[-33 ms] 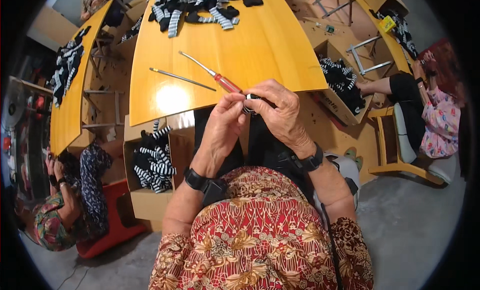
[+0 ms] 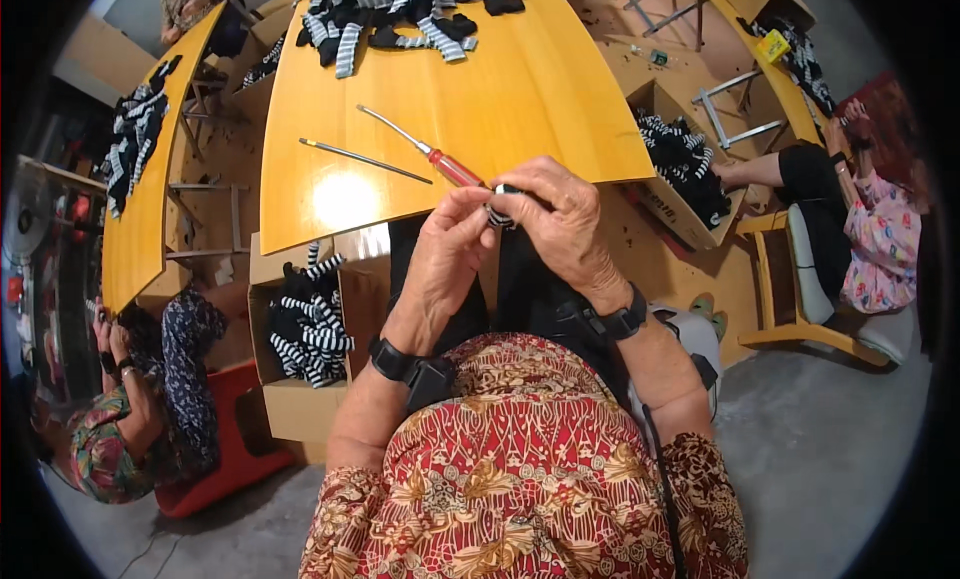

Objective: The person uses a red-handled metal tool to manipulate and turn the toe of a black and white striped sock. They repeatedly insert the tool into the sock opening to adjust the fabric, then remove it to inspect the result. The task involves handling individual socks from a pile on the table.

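Above my lap, at the table's near edge, both hands meet on a small bunched black-and-white striped sock [image 2: 499, 217]. My left hand [image 2: 452, 241] pinches its left side with thumb and forefinger. From the other side my right hand [image 2: 560, 219] closes over it, thumb across the front; its curled fingers cover most of the sock. Just beyond the hands lies a screwdriver [image 2: 450, 167] with a red handle, its shaft pointing away to the left. Left of it rests a thin dark rod [image 2: 365, 157] with a yellow band near its far end.
Striped socks [image 2: 400, 19] are heaped at the far end of the yellow table [image 2: 540, 89]. Cardboard boxes of socks stand low at the left [image 2: 300, 397] and right [image 2: 690, 229]. People sit at side tables; a wooden chair [image 2: 815, 334] is at the right.
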Motion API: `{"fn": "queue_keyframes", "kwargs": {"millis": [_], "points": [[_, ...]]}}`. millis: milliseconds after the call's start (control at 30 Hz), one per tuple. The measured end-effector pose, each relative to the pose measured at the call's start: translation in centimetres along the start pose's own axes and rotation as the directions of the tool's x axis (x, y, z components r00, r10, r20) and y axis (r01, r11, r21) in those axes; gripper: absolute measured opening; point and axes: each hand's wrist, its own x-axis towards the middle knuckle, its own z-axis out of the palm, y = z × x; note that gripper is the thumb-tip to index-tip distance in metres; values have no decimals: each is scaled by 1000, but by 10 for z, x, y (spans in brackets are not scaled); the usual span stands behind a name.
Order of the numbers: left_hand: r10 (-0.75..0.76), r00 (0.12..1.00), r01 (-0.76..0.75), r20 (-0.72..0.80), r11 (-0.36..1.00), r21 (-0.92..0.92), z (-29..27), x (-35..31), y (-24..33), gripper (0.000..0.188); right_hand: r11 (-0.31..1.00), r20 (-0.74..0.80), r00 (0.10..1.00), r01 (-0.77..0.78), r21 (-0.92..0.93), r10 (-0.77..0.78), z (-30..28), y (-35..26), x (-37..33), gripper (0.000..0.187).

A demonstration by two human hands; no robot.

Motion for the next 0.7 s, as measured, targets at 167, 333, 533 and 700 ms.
{"fn": "queue_keyframes", "kwargs": {"millis": [167,333,533,700], "points": [[236,963,-269,130,822,502,16,-2,2,32,844,-6,896,-416,338,444,-11,-1,4,15],[482,821,-457,307,231,859,7,-3,4,16,665,177,824,-544,512,538,-4,16,-2,25],[498,863,-356,90,472,807,8,1,-1,5,782,41,862,-477,402,505,5,10,-8,25],[593,805,-415,10,551,724,6,9,-4,5,943,11,964,-262,203,266,-3,13,-22,26]]}}
